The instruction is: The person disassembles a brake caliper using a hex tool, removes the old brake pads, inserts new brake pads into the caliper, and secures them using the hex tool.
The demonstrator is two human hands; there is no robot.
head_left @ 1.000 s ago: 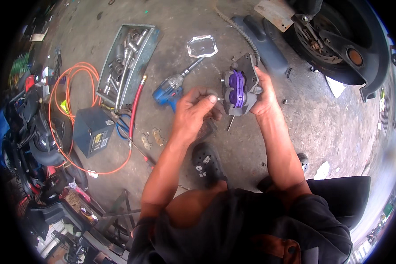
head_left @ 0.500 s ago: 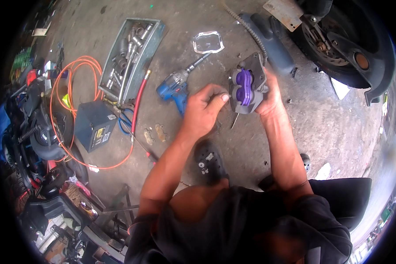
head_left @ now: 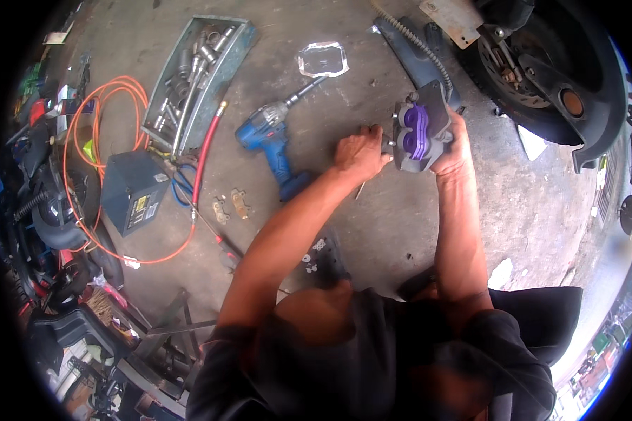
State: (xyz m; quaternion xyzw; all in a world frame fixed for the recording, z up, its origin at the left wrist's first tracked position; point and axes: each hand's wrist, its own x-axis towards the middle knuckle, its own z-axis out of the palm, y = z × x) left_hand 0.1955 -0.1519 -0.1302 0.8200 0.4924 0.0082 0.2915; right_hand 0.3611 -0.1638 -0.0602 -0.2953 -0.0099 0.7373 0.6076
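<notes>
In my right hand (head_left: 455, 146) is a grey brake caliper (head_left: 441, 121) with a purple two-lobed piece (head_left: 416, 132) in its middle, held above the floor. My fingers wrap round its right side, partly hidden behind it. A ribbed hose (head_left: 428, 59) runs from behind the caliper toward the far edge. My left hand (head_left: 360, 154) is at the caliper's left side, knuckles up, thumb and fingers pinched close to a small metal pin (head_left: 388, 143). Whether the pin is in those fingertips or part of the caliper is unclear. A thin rod (head_left: 359, 191) shows below my left hand.
A blue impact wrench (head_left: 270, 137), a metal tray (head_left: 237, 55) of sockets, two brake pads (head_left: 240, 203) and a clear frame-shaped package (head_left: 323, 59) lie on the floor. An orange hose (head_left: 67, 179) loops round a dark box (head_left: 130, 193). A wheel (head_left: 498, 84) stands far right.
The caliper and both hands have shifted right over the floor. My left hand has turned so its back shows more. The view has moved slightly too.
</notes>
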